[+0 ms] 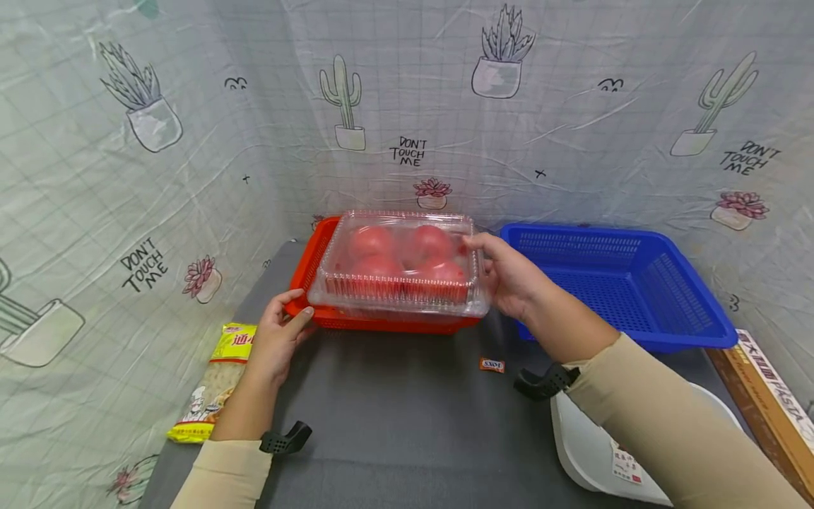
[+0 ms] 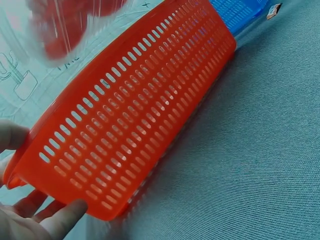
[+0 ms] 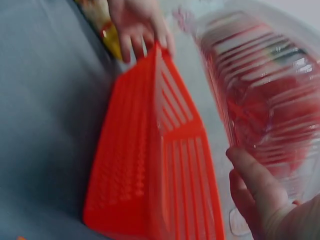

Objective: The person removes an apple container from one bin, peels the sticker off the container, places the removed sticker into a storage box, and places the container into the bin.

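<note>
My right hand [image 1: 518, 279] holds a clear plastic clamshell box [image 1: 397, 300] by its right end. Several round red fruits, tomatoes by their look, show through the lid. The box is over the red perforated basket [image 1: 384, 325], and the right wrist view has it above the rim, tilted. At the basket's front left corner, my left hand [image 1: 276, 339] grips the rim, thumb on one side and fingers on the other, as the left wrist view also shows. The box hides most of the basket's inside.
To the right stands a blue perforated basket [image 1: 687, 283]. A small orange-wrapped packet [image 1: 492, 365] lies on the grey table [image 1: 381, 424]. A white tub [image 1: 581, 452] is under my right forearm, beside a pasta box [image 1: 772, 403]. A yellow pasta bag [image 1: 213, 385] lies left.
</note>
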`<state>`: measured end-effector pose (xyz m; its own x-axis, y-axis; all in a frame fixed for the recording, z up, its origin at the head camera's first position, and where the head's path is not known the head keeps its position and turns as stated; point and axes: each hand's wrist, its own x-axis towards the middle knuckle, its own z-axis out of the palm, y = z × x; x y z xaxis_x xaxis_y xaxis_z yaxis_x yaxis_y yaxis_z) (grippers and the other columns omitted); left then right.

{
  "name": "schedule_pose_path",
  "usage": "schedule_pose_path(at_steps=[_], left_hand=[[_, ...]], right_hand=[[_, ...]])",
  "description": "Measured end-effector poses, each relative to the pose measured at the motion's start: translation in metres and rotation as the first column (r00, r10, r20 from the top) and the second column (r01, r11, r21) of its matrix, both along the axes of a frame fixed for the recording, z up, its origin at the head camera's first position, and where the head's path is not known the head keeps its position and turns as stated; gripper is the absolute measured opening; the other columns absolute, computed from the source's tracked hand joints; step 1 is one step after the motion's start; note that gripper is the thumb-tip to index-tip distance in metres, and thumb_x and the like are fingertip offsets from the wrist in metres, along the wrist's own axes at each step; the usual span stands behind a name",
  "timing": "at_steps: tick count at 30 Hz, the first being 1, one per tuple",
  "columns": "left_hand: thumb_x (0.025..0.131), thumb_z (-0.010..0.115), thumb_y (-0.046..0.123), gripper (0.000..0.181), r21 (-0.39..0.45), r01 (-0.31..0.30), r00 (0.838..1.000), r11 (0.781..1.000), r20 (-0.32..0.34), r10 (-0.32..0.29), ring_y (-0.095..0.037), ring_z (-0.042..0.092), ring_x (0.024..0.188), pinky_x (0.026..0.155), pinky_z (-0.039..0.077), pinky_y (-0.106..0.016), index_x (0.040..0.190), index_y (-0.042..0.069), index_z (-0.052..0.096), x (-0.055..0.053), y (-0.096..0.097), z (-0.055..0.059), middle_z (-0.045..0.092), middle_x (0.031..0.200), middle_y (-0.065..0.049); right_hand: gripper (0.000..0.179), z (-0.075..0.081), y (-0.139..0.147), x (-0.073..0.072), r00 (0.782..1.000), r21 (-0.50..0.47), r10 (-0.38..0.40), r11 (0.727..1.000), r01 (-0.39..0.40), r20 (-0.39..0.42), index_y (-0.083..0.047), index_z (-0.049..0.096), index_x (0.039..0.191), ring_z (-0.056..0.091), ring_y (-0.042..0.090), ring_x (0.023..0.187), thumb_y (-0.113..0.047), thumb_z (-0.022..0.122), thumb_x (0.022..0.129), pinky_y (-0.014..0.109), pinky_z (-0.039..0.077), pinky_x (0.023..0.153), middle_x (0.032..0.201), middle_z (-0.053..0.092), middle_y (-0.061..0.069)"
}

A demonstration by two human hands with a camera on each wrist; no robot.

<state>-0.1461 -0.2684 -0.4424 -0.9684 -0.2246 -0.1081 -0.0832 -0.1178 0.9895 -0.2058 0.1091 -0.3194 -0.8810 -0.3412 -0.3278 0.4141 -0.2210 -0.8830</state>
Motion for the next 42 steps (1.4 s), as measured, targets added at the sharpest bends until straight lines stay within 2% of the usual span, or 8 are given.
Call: schedule_pose_path(at_steps=[6, 10, 13, 17, 22, 31, 37, 42], left_hand=[[0.108, 0.064, 0.010, 0.051, -0.015, 0.009, 1.000, 1.000, 0.012, -0.009, -0.016, 0.062, 0.117, 0.104, 0.056, -0.041, 0.155, 0.009, 0.044, -0.002, -0.003, 0.003, 0.042, 0.159, -0.014], [0.107, 0.065, 0.011, 0.051, -0.019, 0.016, 1.000, 1.000, 0.010, -0.016, -0.017, 0.062, 0.118, 0.104, 0.056, -0.042, 0.154, 0.010, 0.045, -0.003, -0.005, 0.005, 0.040, 0.161, -0.015], [0.106, 0.068, 0.014, 0.051, -0.021, 0.013, 1.000, 1.000, 0.005, -0.012, -0.018, 0.061, 0.118, 0.104, 0.056, -0.042, 0.153, 0.012, 0.048, -0.004, -0.007, 0.006, 0.040, 0.161, -0.015], [0.105, 0.070, 0.015, 0.053, -0.031, 0.005, 1.000, 1.000, 0.016, -0.004, -0.020, 0.059, 0.120, 0.103, 0.056, -0.040, 0.153, 0.012, 0.048, -0.003, -0.008, 0.007, 0.040, 0.162, -0.014], [0.106, 0.068, 0.014, 0.053, -0.039, 0.002, 0.999, 0.999, 0.051, 0.000, -0.020, 0.057, 0.122, 0.103, 0.056, -0.037, 0.155, 0.014, 0.048, -0.001, -0.009, 0.007, 0.040, 0.161, -0.011], [0.106, 0.067, 0.011, 0.053, -0.039, 0.016, 0.998, 0.999, 0.064, -0.013, -0.021, 0.058, 0.123, 0.101, 0.058, -0.035, 0.155, 0.014, 0.046, 0.001, -0.011, 0.004, 0.041, 0.159, -0.010], [0.106, 0.067, 0.010, 0.053, -0.048, 0.030, 0.998, 0.998, 0.063, -0.027, -0.016, 0.061, 0.118, 0.098, 0.059, -0.034, 0.155, 0.013, 0.047, -0.001, -0.011, 0.005, 0.043, 0.156, -0.011], [0.105, 0.068, 0.011, 0.054, -0.057, 0.051, 0.997, 0.997, 0.064, -0.047, -0.013, 0.062, 0.116, 0.098, 0.059, -0.034, 0.155, 0.013, 0.047, -0.003, -0.010, 0.007, 0.042, 0.157, -0.012]], right_hand=[[0.071, 0.004, -0.020, -0.043, 0.998, 0.088, 0.003, 0.996, -0.008, 0.056, -0.025, 0.027, 0.159, 0.062, 0.029, 0.111, -0.043, 0.062, 0.100, 0.040, 0.063, 0.078, 0.138, 0.051, 0.016], [0.066, 0.003, -0.033, -0.064, 0.997, 0.120, 0.015, 0.992, -0.025, 0.076, -0.022, 0.034, 0.155, 0.063, 0.032, 0.110, -0.042, 0.064, 0.099, 0.041, 0.064, 0.076, 0.137, 0.052, 0.017], [0.064, 0.001, -0.044, -0.076, 0.996, 0.140, 0.035, 0.989, -0.046, 0.079, -0.018, 0.039, 0.152, 0.064, 0.033, 0.111, -0.041, 0.065, 0.099, 0.044, 0.064, 0.082, 0.136, 0.055, 0.018], [0.074, -0.006, -0.057, -0.089, 0.995, 0.178, 0.047, 0.982, -0.061, 0.084, -0.021, 0.035, 0.160, 0.063, 0.038, 0.120, -0.039, 0.068, 0.097, 0.051, 0.059, 0.096, 0.144, 0.054, 0.020], [0.081, -0.017, -0.067, -0.102, 0.994, 0.237, 0.066, 0.968, -0.086, 0.093, -0.020, 0.032, 0.164, 0.057, 0.046, 0.131, -0.040, 0.069, 0.096, 0.058, 0.053, 0.104, 0.153, 0.048, 0.022], [0.074, -0.034, -0.075, -0.114, 0.995, 0.318, 0.057, 0.945, -0.081, 0.084, -0.013, 0.041, 0.156, 0.065, 0.049, 0.118, -0.040, 0.072, 0.095, 0.062, 0.057, 0.096, 0.139, 0.057, 0.022], [0.068, -0.034, -0.071, -0.120, 0.993, 0.347, 0.103, 0.930, -0.119, 0.064, -0.012, 0.044, 0.151, 0.067, 0.047, 0.115, -0.042, 0.071, 0.097, 0.063, 0.058, 0.094, 0.136, 0.060, 0.020], [0.067, -0.032, -0.066, -0.128, 0.984, 0.382, 0.173, 0.907, -0.176, 0.042, -0.011, 0.045, 0.150, 0.065, 0.046, 0.122, -0.046, 0.071, 0.099, 0.062, 0.057, 0.096, 0.141, 0.060, 0.018]])
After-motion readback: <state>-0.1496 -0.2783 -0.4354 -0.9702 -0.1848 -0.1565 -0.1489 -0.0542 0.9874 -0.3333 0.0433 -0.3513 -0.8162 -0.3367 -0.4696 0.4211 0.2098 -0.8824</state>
